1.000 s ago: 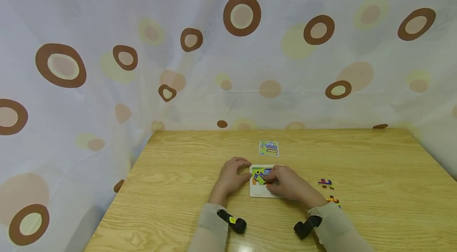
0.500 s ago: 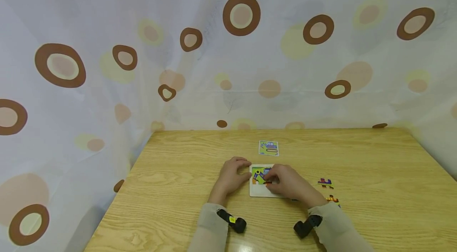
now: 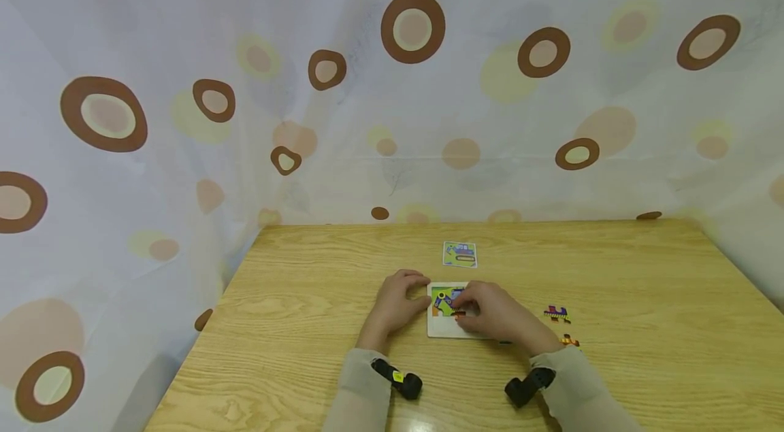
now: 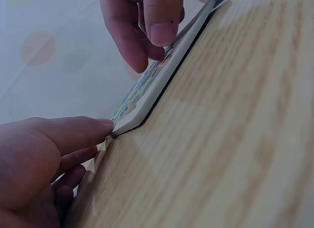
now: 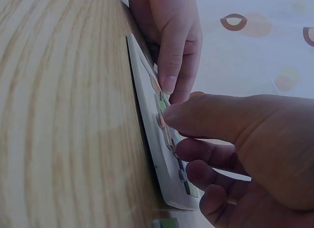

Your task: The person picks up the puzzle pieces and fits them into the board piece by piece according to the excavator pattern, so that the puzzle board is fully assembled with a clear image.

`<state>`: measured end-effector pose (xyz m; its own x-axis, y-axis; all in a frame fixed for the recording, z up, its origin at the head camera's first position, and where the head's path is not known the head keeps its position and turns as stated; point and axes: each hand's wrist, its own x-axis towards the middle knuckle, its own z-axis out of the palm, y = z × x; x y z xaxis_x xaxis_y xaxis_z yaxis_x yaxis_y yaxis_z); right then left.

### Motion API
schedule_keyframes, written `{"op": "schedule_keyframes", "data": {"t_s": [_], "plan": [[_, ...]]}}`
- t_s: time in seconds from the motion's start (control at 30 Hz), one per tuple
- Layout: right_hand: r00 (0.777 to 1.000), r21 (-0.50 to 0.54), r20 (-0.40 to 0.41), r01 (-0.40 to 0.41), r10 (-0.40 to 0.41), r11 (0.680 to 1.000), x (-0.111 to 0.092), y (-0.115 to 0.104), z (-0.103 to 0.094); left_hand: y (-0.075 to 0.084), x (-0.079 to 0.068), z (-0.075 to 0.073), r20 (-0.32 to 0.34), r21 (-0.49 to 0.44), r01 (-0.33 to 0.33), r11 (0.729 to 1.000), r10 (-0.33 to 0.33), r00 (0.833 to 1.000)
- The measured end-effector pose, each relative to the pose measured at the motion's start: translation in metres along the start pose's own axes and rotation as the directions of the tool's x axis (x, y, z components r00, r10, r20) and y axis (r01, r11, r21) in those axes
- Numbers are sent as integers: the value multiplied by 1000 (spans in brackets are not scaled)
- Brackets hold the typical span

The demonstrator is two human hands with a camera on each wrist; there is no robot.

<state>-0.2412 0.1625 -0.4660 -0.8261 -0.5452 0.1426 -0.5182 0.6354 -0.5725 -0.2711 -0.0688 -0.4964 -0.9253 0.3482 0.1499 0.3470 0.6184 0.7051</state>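
A white-framed jigsaw puzzle [image 3: 445, 330] lies on the table, partly filled with pieces of a colourful digger picture. At its left edge, my left hand [image 3: 398, 301] steadies it; the thumb [image 4: 91, 128] touches the frame and the other fingers lie around the corner. My right hand [image 3: 495, 313] is over the puzzle's right part and covers much of it. Its thumb and index finger pinch a puzzle piece [image 5: 160, 121] low over the tray, the piece mostly hidden by the fingers.
Behind the puzzle lies a small picture card [image 3: 459, 254] with a digger. Two loose pieces, one purple and red [image 3: 556, 313] and one orange [image 3: 570, 341], sit right of the right hand. Another piece [image 5: 168, 223] shows by the tray's near edge. A patterned curtain [image 3: 343, 187] bounds the table.
Both hands stay in place at the puzzle, with barely any movement of the right fingers. The head view has shifted very slightly.
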Motion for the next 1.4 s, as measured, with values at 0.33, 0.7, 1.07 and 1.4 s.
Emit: {"op": "schedule_keyframes", "data": {"t_s": [0.33,0.7,1.07,1.4], "plan": [[999,44,4,-48,47,998,-3,-2,-9,1,0,0,7,7,20,1000,-20,1000],[994,2,-38,-104,104,995,-19,1,-33,2,-1,0,3,4,20,1000,-20,1000],[992,-42,-90,-93,88,995,-40,17,-53,1,0,0,-1,7,18,1000,-18,1000],[990,-87,-98,-114,105,990,-57,36,-65,1,0,-1,6,13,10,1000,-10,1000]]}}
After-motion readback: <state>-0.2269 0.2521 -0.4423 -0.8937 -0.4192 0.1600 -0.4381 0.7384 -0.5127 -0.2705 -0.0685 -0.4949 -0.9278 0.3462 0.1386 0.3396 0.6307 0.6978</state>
